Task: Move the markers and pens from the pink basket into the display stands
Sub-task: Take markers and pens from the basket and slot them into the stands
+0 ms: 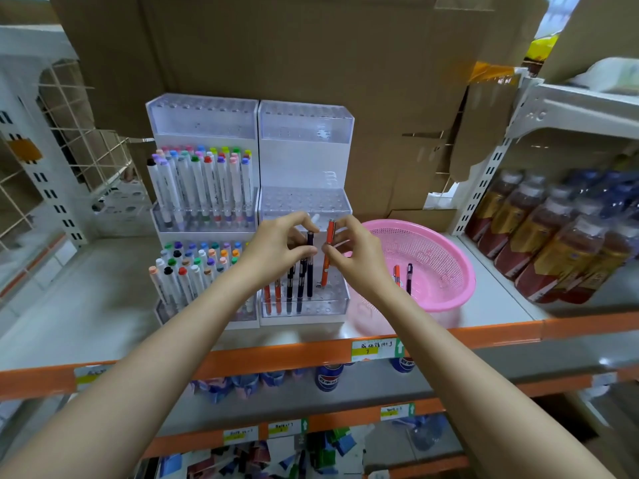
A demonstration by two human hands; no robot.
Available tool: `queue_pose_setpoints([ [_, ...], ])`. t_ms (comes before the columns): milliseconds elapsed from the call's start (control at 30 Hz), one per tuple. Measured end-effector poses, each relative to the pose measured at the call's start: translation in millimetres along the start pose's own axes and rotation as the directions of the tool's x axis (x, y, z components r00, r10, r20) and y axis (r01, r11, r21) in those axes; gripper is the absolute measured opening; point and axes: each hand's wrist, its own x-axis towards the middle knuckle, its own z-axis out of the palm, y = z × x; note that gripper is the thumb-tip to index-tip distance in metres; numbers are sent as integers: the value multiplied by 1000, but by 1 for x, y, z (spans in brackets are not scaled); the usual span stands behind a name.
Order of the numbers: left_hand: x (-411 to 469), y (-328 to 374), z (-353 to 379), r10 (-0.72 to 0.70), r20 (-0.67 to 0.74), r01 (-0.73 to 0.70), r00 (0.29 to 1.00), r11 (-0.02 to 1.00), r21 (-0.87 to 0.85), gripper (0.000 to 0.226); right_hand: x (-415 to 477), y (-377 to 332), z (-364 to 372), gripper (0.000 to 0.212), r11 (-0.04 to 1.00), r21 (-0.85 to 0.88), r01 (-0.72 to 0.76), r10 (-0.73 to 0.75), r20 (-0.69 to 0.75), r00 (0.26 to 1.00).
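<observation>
Seating pens: we pinch the black pen [310, 271] in the left grip [276, 247] and the orange pen [325, 267] in the right grip [359, 257]. Both are upright, with the display stand [340, 299] holes at 6 o'clock. Two spare pens [397, 273] lie in the pink basket [449, 243] at 3 o'clock.

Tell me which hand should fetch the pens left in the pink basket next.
Right, once its orange pen is seated. The right hand is beside the pink basket with its two pens; the left hand, gripping a black pen, would have to reach across.
</observation>
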Motion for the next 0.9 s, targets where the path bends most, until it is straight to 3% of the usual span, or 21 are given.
queue_pose_setpoints([
  [333,3,8,3,-61,18,59,998,993,100,20,0,-3,-1,24,1000,-6,-15,15,33,999],
  [600,-8,10,5,-29,68,14,997,979,205,14,-5,-3,0,23,1000,-19,10,-10,20,1000],
  [900,-14,7,10,-23,36,11,999,948,317,24,-10,-2,-2,23,1000,-20,2,-2,21,1000],
])
